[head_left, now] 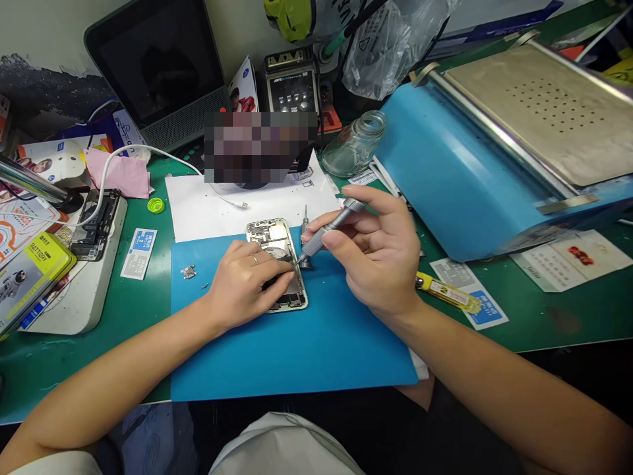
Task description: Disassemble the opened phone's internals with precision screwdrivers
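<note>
An opened smartphone with bare inner parts lies on the blue mat. My right hand grips a grey metal screwdriver, tilted so its tip points down and left over the phone. Across the phone's middle reaches my left hand, thumb and forefinger pinched together at the screwdriver's tip. Whatever sits between those fingertips is too small to make out. Just behind the phone's right edge is a second metal screwdriver, partly hidden by my right hand. A small circuit board rests left of the phone.
A glass jar leans behind my right hand, near a big blue machine with a perforated plate. At right lies a yellow utility knife. A white cable crosses the left side, above a green cap and a yellow battery box.
</note>
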{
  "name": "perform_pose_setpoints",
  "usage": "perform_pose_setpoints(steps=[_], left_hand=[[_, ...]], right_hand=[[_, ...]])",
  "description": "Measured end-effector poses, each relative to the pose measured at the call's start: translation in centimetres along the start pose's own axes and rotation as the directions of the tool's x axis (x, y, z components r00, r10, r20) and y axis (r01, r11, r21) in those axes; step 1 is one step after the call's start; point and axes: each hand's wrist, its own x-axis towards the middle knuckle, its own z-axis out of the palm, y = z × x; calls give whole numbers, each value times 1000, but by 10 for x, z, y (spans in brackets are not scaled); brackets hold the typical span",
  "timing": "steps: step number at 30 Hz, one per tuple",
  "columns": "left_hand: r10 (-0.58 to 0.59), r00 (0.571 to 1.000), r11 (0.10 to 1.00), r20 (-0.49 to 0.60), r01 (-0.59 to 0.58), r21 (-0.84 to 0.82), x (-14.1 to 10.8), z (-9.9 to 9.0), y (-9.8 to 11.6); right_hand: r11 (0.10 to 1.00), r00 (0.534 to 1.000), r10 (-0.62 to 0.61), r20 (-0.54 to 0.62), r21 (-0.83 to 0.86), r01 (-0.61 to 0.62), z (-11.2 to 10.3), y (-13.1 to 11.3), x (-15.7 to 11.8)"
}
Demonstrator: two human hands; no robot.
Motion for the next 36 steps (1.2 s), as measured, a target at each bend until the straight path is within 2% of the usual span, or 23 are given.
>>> perform_pose_setpoints(steps=[18,26,31,36], left_hand=[[-3,1000,1000,14,3,-10,0,-1,1],[-18,999,1000,37,18,-5,0,-2,1],[-45,997,999,58,45,1,0,-2,1],[-51,998,998,30,52,-23,1,-2,3]], right_hand=[[999,999,34,-6,-10,-34,1,-2,-1],[1000,1000,-7,-3,5,7,1,0,-1],[999,1000,8,-9,-32,-8,1,0,-1],[999,1000,3,-13,-44,-3,1,-1,-1]])
